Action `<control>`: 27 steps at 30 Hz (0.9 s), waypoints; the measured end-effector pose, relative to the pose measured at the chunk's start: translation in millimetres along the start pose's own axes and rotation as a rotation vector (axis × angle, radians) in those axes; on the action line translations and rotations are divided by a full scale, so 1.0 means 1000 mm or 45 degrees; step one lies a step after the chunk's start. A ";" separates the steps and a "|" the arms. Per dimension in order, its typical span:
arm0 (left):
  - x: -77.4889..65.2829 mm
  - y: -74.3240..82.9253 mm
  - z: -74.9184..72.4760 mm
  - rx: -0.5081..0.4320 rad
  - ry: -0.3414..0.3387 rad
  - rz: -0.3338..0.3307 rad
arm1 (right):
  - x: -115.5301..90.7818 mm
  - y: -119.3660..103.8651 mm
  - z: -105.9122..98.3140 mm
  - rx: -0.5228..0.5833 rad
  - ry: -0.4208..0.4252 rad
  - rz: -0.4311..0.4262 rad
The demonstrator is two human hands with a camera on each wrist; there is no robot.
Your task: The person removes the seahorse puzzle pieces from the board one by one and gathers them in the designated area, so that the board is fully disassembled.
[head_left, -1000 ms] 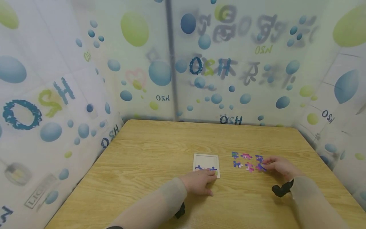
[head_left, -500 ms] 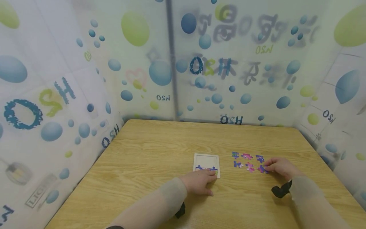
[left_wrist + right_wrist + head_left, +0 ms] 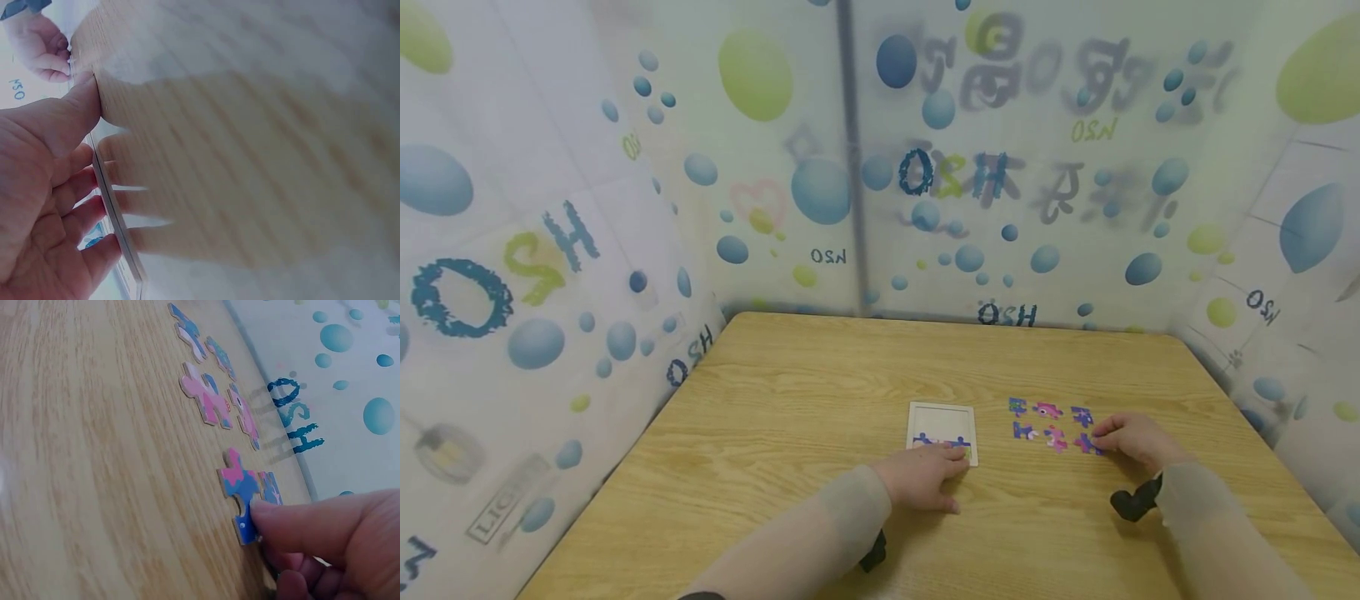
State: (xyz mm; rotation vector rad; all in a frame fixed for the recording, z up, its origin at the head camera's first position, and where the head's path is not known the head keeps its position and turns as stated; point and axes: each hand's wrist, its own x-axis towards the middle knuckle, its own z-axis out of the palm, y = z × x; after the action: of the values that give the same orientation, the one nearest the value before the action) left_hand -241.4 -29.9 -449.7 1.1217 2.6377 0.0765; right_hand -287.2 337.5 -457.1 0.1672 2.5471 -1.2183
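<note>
A blue-and-pink jigsaw piece (image 3: pixel 240 481) lies at the near right corner of a group of loose pieces. My right hand (image 3: pixel 1138 440) pinches its edge, with the thumb on top and the other fingers curled below. My left hand (image 3: pixel 917 479) rests with extended fingers on the near edge of a square puzzle tray (image 3: pixel 942 422). Joined pieces (image 3: pixel 958 442) fill part of the tray's near side, partly hidden by that hand. In the left wrist view, the fingers (image 3: pixel 87 215) lie along the tray's side.
Beside the held piece are a purple piece (image 3: pixel 1082 415), two pink ones, a pink piece (image 3: pixel 1047 410) and another pink piece (image 3: pixel 1055 438), and two blue pieces at the left of the group. The wooden table (image 3: pixel 805 400) meets patterned walls (image 3: pixel 760 275) behind and at both sides.
My right hand has shifted slightly right and nearer, and the pinched jigsaw piece has moved with it, a little apart from its neighbours. My left hand has stayed on the tray.
</note>
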 end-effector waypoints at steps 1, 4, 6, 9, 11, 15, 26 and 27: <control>0.000 0.000 0.000 -0.001 0.000 0.000 | 0.000 0.000 0.000 -0.005 0.003 0.010; 0.000 0.000 0.000 -0.005 -0.002 0.001 | 0.000 0.001 0.000 -0.011 0.000 0.020; 0.000 0.001 0.000 -0.007 -0.002 -0.001 | 0.000 0.001 0.000 -0.017 0.003 0.020; 0.000 0.001 -0.001 -0.007 0.000 -0.004 | 0.000 0.002 0.000 -0.016 0.004 0.017; 0.000 0.001 -0.001 -0.007 0.001 -0.005 | 0.000 0.002 -0.001 -0.010 0.004 0.020; 0.000 0.002 -0.001 -0.006 -0.002 -0.002 | -0.001 0.002 -0.002 -0.007 -0.003 0.022; -0.001 0.000 -0.001 -0.006 0.002 0.005 | -0.006 -0.031 0.014 -0.146 -0.001 -0.143; -0.001 -0.001 -0.001 -0.008 0.001 0.005 | -0.007 -0.038 0.018 -0.142 -0.003 -0.147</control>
State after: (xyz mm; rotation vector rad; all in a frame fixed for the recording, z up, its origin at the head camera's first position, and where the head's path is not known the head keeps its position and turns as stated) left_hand -241.6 -30.8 -448.6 1.1247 2.6345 0.0865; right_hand -285.6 300.0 -437.7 -0.0069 2.6465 -1.1115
